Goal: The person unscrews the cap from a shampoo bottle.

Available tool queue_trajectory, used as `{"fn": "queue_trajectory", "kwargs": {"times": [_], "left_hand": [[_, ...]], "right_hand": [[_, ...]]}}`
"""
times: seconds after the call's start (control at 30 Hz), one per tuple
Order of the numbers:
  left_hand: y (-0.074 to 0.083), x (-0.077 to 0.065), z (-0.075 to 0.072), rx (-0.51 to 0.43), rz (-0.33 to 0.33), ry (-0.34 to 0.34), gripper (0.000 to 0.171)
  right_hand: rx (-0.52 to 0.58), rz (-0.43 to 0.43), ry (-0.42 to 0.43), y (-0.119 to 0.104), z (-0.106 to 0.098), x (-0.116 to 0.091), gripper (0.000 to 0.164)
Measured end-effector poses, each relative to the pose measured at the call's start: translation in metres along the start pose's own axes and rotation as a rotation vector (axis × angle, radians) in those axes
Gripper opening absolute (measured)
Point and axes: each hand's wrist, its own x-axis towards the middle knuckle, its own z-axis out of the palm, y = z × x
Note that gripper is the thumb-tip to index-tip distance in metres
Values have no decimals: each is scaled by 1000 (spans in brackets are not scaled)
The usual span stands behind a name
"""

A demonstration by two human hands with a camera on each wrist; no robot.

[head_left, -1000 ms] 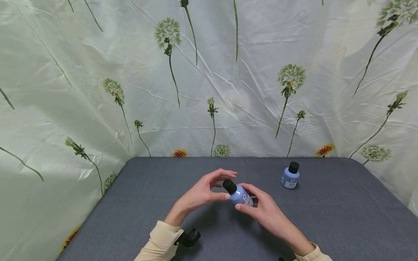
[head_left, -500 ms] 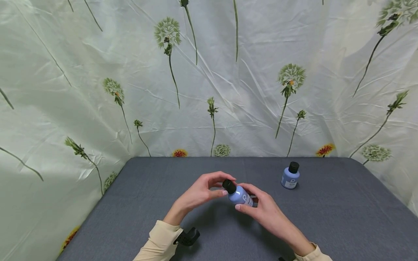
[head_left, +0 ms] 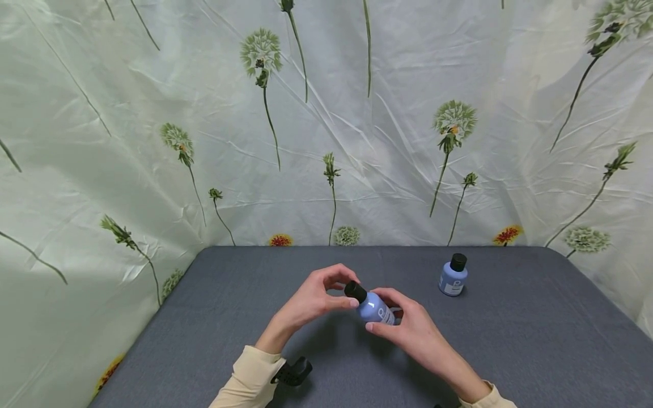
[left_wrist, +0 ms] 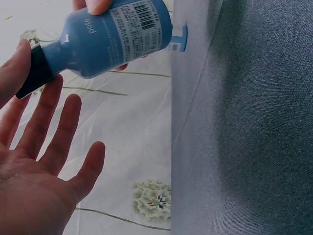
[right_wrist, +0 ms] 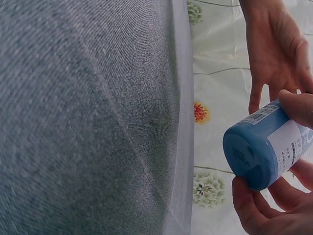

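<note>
A small blue bottle [head_left: 374, 309] with a black cap [head_left: 355, 291] is held tilted above the table, its cap end toward the left. My right hand [head_left: 415, 328] grips the bottle's body between thumb and fingers. At the other end, my left hand [head_left: 316, 297] pinches the black cap between thumb and fingertips, as the left wrist view also shows, with the remaining fingers spread. A label with a barcode [left_wrist: 143, 14] runs along the bottle's side. In the right wrist view the bottle's round base [right_wrist: 247, 156] faces the camera.
A second blue bottle [head_left: 453, 277] with a black cap stands upright toward the back right of the grey cloth-covered table [head_left: 245, 283]. Behind the table hangs a pale curtain [head_left: 388, 141] printed with dandelions.
The left hand's fingers loosened slightly around the cap, shifted, and closed on it again. The bottle's cap end has moved slightly left. The right hand keeps its grip, and the second bottle stays put.
</note>
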Motion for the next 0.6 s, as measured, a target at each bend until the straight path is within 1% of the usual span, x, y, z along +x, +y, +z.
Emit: {"fn": "queue_trajectory", "kwargs": {"times": [0.1,0.27,0.5,0.6], "left_hand": [[1,-1,-1,4,-13,18,29],[2,-1,-2,11,-19,19,29],[4,-1,-4,24,-4,32,28],[4,-1,-5,21,4,34,32]], "right_hand": [[-4,-9,-6,1,0,0,52],[-7,-9,-9,1,0,0,52],[-20,-5,1,2,-1,1,51],[-25,-6,4,3,-1,1,51]]}}
